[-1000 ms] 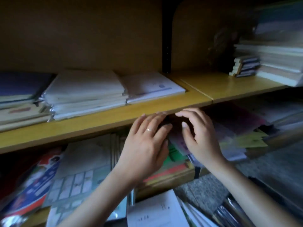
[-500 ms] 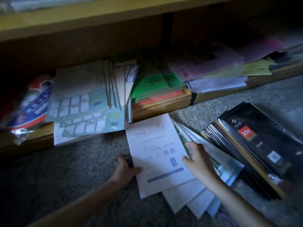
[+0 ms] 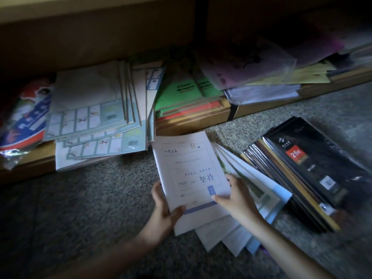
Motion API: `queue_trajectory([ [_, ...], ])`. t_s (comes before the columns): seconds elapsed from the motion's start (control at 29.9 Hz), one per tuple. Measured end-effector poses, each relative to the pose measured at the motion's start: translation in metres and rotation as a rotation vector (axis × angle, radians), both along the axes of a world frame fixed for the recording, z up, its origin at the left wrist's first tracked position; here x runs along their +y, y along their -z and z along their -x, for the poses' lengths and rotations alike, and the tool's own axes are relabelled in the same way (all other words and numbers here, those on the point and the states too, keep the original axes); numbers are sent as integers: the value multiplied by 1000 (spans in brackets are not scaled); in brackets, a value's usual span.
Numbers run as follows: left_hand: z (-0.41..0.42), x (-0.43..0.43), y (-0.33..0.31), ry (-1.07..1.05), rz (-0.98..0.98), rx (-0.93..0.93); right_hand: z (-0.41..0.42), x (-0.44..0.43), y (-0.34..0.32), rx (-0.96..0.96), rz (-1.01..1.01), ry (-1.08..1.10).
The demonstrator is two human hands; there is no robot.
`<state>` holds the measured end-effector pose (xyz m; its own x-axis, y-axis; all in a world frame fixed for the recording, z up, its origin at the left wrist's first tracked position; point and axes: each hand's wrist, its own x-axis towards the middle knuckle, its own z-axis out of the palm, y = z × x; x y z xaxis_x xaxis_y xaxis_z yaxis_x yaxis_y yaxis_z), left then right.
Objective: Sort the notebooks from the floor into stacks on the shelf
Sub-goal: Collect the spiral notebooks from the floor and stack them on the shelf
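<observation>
Grey carpet (image 3: 80, 208) fronts a low wooden shelf (image 3: 193, 119); left hand (image 3: 164, 210) and right hand (image 3: 234, 195) pinch a white notebook (image 3: 189, 172) by its lower edge.

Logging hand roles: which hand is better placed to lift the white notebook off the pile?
Left, probably: left hand grips the white notebook at its lower-left corner, thumb on top; right hand just pinches its right edge.

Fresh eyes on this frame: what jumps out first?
The white notebook with blue Chinese characters, dead centre, gripped by the left hand at its lower left corner and the right hand at its right edge, atop a fan of pale notebooks on the grey carpet. Right of it lies a stack of black diaries with a red 25K label.
</observation>
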<state>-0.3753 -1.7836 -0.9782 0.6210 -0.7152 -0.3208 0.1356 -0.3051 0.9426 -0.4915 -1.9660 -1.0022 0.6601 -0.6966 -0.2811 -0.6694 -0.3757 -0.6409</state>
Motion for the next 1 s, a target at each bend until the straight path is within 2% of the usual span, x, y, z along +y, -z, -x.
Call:
queue_trajectory([
  [0.07,5,-2,-12,87,41,-4,7,6,-5,73,139,-75],
  [0.13,9,-9,-27,169,92,-59,14,10,-9,47,129,-90],
  [0.17,10,-13,-36,203,120,-93,15,13,-14,-34,33,-52],
  [0.27,8,-29,-68,274,233,-212,17,8,-35,-433,-276,194],
  [0.33,2,-39,-86,272,314,-297,18,-4,-57,-572,-265,326],
  [0.37,-2,-43,-98,257,341,-270,18,-12,-70,-621,-252,349],
  [0.47,-18,-58,-133,220,396,-112,16,-42,-112,-720,-283,251],
  [0.57,-35,-72,-168,160,465,-102,10,-66,-153,-793,-428,53],
  [0.7,-54,-89,-208,158,615,-360,-3,-83,-203,-935,-581,-82],
  [0.84,-66,-104,-249,79,725,-561,-26,-96,-247,-1036,-450,-77],
  [1.0,-95,-126,-285,-114,714,-556,-74,-116,-287,-1112,-399,-1],
])
